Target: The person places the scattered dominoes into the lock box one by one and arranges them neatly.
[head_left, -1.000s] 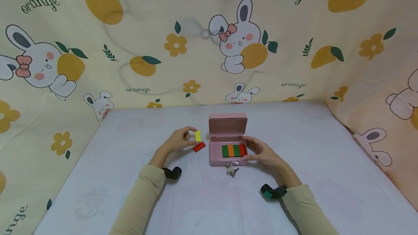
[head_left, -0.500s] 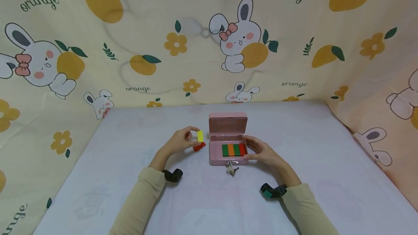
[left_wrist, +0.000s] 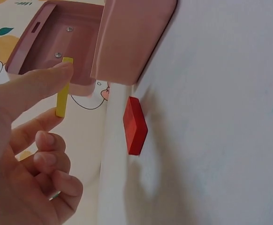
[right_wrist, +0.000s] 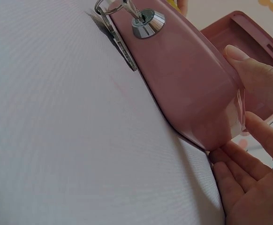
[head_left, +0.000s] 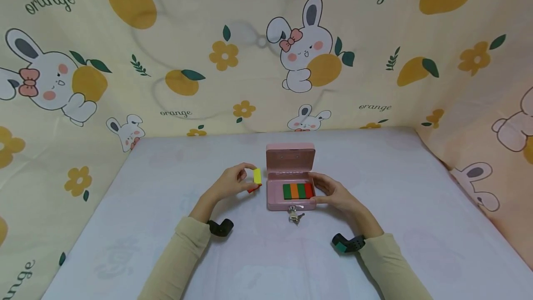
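- Left hand (head_left: 229, 182): narrow pinch, thumb and index finger holding the yellow block (left_wrist: 62, 101) by its ends, clear of the surface (head_left: 266, 258), left of the box.
- Red block (left_wrist: 135, 126): lies on the surface near the box's left wall, not touching it; apart from the yellow block.
- Right hand (head_left: 337, 196): wide grip, thumb and fingers spread, holding the right end of the pink box (head_left: 275, 196); thumb at rim by front right corner.
- Pink box: on the surface toward its far edge, roughly midway between left and right edges; lid (head_left: 290, 161) up.
- Row of four blocks (head_left: 294, 191): inside, toward box's right wall; green, orange, green, red from left.
- Keys (head_left: 297, 219): hang at front lock (right_wrist: 148, 23).
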`<state>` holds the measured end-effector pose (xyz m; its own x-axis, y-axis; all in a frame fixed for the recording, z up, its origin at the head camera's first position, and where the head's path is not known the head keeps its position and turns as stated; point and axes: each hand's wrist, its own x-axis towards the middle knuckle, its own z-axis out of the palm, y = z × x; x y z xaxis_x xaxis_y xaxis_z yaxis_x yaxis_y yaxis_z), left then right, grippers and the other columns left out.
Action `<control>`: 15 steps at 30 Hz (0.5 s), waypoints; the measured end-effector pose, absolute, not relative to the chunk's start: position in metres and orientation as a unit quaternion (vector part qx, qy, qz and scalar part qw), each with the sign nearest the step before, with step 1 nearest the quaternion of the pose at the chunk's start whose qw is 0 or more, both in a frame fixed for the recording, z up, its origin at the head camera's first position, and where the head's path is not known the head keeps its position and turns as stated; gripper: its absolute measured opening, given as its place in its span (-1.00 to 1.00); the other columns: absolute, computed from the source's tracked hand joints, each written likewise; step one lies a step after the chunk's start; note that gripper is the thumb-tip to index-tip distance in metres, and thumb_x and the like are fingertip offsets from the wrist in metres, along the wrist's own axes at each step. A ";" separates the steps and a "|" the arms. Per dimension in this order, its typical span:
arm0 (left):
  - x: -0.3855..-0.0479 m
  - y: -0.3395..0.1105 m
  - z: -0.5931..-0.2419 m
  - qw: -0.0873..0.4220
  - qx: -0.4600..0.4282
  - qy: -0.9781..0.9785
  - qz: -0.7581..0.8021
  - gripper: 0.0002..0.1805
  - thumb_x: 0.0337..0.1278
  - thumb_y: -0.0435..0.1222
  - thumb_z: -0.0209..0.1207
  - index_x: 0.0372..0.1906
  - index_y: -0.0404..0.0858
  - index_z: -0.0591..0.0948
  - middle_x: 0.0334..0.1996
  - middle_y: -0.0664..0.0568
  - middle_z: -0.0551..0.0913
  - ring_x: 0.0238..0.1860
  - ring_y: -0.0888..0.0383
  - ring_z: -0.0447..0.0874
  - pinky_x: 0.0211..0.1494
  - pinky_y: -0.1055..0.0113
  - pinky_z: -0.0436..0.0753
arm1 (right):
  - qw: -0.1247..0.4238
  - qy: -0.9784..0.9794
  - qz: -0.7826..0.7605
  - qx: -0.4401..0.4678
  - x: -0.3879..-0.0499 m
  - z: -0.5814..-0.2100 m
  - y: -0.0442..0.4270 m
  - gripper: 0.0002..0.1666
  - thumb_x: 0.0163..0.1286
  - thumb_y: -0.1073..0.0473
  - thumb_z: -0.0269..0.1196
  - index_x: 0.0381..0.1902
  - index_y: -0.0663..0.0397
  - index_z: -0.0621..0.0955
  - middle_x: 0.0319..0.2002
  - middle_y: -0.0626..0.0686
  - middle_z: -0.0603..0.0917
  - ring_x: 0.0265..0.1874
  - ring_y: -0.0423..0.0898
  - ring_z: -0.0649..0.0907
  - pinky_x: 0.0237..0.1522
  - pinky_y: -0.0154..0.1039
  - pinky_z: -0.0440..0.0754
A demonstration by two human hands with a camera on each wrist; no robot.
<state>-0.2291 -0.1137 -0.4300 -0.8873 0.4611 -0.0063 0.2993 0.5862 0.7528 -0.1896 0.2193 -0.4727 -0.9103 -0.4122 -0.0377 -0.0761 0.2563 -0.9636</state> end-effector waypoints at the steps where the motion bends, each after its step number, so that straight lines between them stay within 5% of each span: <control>1: -0.228 -0.113 -0.429 0.100 0.217 0.884 0.401 -0.48 0.05 -0.20 0.36 0.14 -0.22 0.52 -0.51 0.01 0.32 -0.47 0.21 0.25 -0.37 0.44 0.26 | 0.142 0.779 -0.590 -0.156 -0.190 -0.473 0.219 -0.10 0.22 0.25 0.35 0.45 0.19 0.19 0.49 0.28 0.14 0.50 0.30 0.10 0.44 0.13 0.09; 15: -0.220 -0.103 -0.429 0.084 0.245 0.883 0.392 -0.48 -0.02 -0.24 0.40 0.10 -0.24 0.54 -0.51 -0.12 0.37 -0.49 0.23 0.23 -0.36 0.47 0.26 | 0.141 0.782 -0.587 -0.156 -0.191 -0.474 0.220 -0.09 0.22 0.22 0.35 0.45 0.18 0.20 0.49 0.27 0.14 0.50 0.30 0.10 0.43 0.16 0.11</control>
<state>-0.2202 -0.1032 -0.4293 -0.8654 0.4992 0.0436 0.3673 0.5727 0.7329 -0.1907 0.2200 -0.4741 -0.9117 -0.4091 -0.0381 -0.0777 0.2628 -0.9617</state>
